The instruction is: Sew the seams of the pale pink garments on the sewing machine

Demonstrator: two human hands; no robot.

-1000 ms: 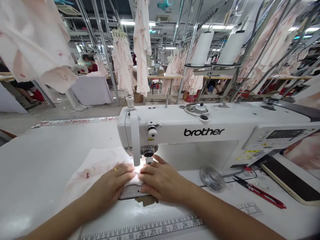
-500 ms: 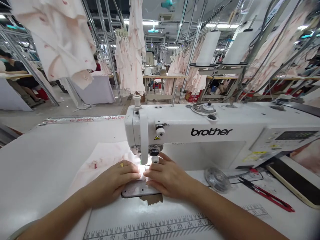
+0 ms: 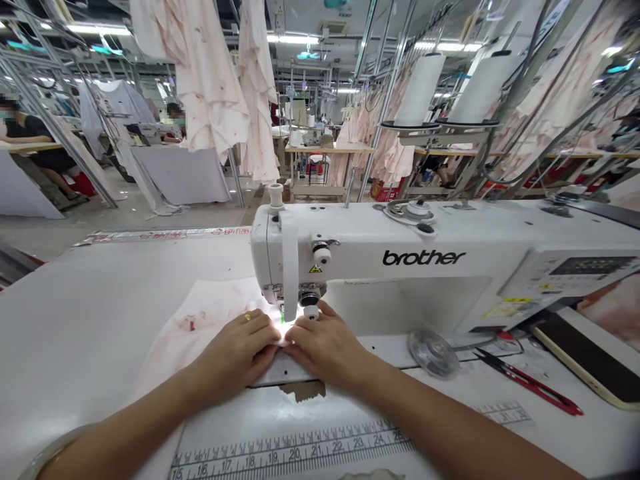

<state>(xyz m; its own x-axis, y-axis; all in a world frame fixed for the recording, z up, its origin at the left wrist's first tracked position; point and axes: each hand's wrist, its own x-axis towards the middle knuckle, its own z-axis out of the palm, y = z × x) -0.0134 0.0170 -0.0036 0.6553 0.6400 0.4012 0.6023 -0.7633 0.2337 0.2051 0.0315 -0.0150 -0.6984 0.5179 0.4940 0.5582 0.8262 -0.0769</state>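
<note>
Head view: both hands lie on a pale pink fabric piece point(image 3: 200, 320) spread on the white table point(image 3: 90, 333), right under the needle end of a white sewing machine point(image 3: 425, 257). The left hand point(image 3: 240, 350), with a gold ring point(image 3: 247, 318) on one finger and a pale bangle point(image 3: 50, 450) at the wrist, presses palm down on the cloth, fingers loosely bent and grasping nothing. The right hand point(image 3: 325, 347) does the same from the other side, fingers stretched flat. The fingertips of the two hands nearly meet just before the presser foot, which a small lamp lights. The fabric runs from under the machine head out toward the table's left edge, with a faint red print on it. A printed measuring scale point(image 3: 300, 453) runs along the table's near edge. Toward the right edge lie a clear round bobbin case point(image 3: 433, 353), red-handled thread snips point(image 3: 530, 383) and a dark phone point(image 3: 585, 363), all well apart from the hands. Two white thread cones point(image 3: 423, 87) stand behind the machine, and pink garments point(image 3: 210, 87) hang beyond the table's far edge.
</note>
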